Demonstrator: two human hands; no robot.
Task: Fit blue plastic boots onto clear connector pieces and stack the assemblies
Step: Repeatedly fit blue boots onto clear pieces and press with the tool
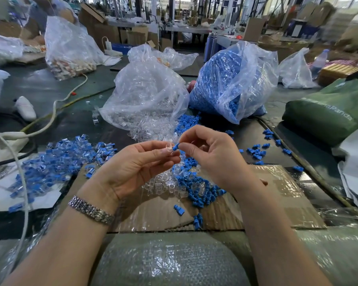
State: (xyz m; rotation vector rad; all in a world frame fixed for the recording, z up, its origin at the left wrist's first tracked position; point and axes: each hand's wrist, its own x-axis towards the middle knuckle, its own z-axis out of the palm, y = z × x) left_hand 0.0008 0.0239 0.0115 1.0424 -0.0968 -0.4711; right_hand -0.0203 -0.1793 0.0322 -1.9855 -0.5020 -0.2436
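My left hand [141, 164] pinches a clear connector piece [169, 148] between thumb and fingertips above the table. My right hand [211, 153] pinches a blue boot [175, 146], its end touching the clear piece. Below the hands lies a mixed heap of loose clear pieces [163, 182] and blue boots [196, 186] on a cardboard sheet [277, 199]. A pile of finished blue-and-clear assemblies [56, 159] spreads to the left.
A clear bag of connector pieces [145, 96] and a clear bag of blue boots [232, 79] stand behind the hands. White cables [54, 112] cross the left side. A green bag [327, 112] lies at right. Bubble wrap [165, 263] covers the near edge.
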